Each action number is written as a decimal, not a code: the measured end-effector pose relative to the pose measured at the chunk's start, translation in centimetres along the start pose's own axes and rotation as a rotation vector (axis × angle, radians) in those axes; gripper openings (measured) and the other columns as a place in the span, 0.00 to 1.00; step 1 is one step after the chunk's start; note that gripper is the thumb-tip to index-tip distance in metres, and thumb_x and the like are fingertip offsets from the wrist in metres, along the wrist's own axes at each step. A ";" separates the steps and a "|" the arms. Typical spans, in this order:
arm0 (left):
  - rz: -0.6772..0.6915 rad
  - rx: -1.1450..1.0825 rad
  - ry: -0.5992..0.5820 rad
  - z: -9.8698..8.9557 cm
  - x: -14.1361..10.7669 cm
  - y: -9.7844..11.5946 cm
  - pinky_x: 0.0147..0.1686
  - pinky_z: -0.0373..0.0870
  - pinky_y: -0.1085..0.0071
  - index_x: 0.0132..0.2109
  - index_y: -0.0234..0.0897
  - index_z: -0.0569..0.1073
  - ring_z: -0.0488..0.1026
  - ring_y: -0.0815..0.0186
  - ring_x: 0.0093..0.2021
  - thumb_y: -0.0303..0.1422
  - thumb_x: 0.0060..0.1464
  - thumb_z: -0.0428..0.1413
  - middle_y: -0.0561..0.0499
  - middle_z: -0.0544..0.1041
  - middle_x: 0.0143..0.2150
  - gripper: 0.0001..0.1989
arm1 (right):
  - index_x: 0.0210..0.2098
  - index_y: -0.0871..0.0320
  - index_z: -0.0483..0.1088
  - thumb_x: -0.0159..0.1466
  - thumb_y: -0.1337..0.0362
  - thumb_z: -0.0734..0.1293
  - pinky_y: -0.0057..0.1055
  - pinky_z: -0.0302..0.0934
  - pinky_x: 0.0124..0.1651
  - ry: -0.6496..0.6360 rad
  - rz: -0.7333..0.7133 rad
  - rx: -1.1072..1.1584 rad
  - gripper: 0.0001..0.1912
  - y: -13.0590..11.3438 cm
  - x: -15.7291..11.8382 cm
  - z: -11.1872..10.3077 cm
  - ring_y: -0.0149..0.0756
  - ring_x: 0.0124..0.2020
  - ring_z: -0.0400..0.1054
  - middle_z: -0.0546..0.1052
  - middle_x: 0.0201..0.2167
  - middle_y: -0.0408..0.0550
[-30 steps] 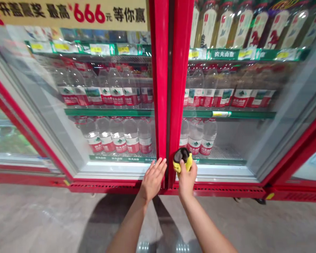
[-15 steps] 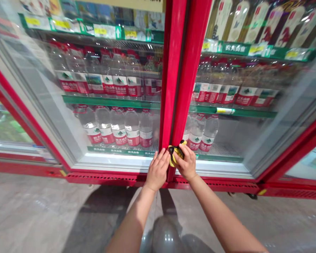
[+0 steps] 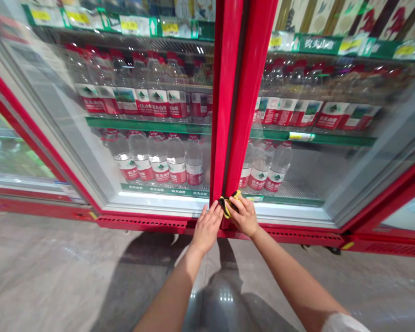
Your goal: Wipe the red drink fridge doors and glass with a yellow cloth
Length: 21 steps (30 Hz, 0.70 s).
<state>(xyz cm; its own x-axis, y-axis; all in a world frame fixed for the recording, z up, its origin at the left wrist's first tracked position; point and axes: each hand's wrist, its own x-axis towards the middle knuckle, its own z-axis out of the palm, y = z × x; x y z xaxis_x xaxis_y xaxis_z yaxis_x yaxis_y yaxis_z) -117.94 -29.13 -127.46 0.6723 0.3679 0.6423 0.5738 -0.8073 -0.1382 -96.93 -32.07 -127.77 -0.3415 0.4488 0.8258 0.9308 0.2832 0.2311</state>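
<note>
A yellow and black cloth (image 3: 227, 205) is bunched low against the red door frame (image 3: 238, 133), where two glass doors meet. My right hand (image 3: 242, 216) grips the cloth, its fingers bent over it. Beside it, my left hand (image 3: 207, 228) lies with fingers stretched out on the lower part of the left door frame, its fingertips near the cloth's left edge. Nothing shows in my left hand.
Behind the glass, rows of bottles with red labels (image 3: 176, 170) stand on shelves with green edges (image 3: 148, 123). A red vented base (image 3: 145, 222) runs along the bottom, above a grey tiled floor (image 3: 55, 272).
The camera view has shifted slightly. My hands and the cloth are still together at the bottom of the frame, with the cloth bunched a little differently under my right hand.
</note>
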 end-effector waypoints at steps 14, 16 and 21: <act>-0.024 0.005 -0.153 -0.4 -1.5 1.3 0.70 0.60 0.55 0.68 0.28 0.62 0.51 0.57 0.75 0.16 0.55 0.45 0.40 0.65 0.70 0.33 | 0.53 0.48 0.76 0.68 0.68 0.66 0.42 0.60 0.58 -0.036 -0.033 0.004 0.17 -0.8 -1.1 -0.2 0.44 0.59 0.66 0.78 0.56 0.45; -0.067 -0.030 -0.049 -1.8 1.3 1.2 0.69 0.61 0.53 0.71 0.26 0.57 0.47 0.55 0.75 0.16 0.55 0.45 0.37 0.63 0.71 0.35 | 0.57 0.47 0.74 0.68 0.68 0.64 0.42 0.60 0.58 0.036 -0.012 -0.002 0.19 0.7 2.6 -1.6 0.44 0.60 0.65 0.77 0.57 0.47; -0.126 -0.079 0.166 -6.1 8.9 0.4 0.70 0.61 0.54 0.75 0.27 0.44 0.47 0.57 0.76 0.16 0.58 0.42 0.34 0.57 0.73 0.38 | 0.60 0.44 0.71 0.68 0.65 0.67 0.43 0.60 0.62 0.226 0.068 -0.029 0.22 3.5 10.9 -4.6 0.45 0.63 0.62 0.74 0.59 0.49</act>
<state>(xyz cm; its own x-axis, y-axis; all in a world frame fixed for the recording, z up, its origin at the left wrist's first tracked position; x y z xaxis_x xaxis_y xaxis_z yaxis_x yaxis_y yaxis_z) -114.55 -29.03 -117.18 0.5076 0.3930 0.7668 0.6056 -0.7958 0.0069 -96.81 -30.07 -115.55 -0.2436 0.2642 0.9332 0.9551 0.2326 0.1835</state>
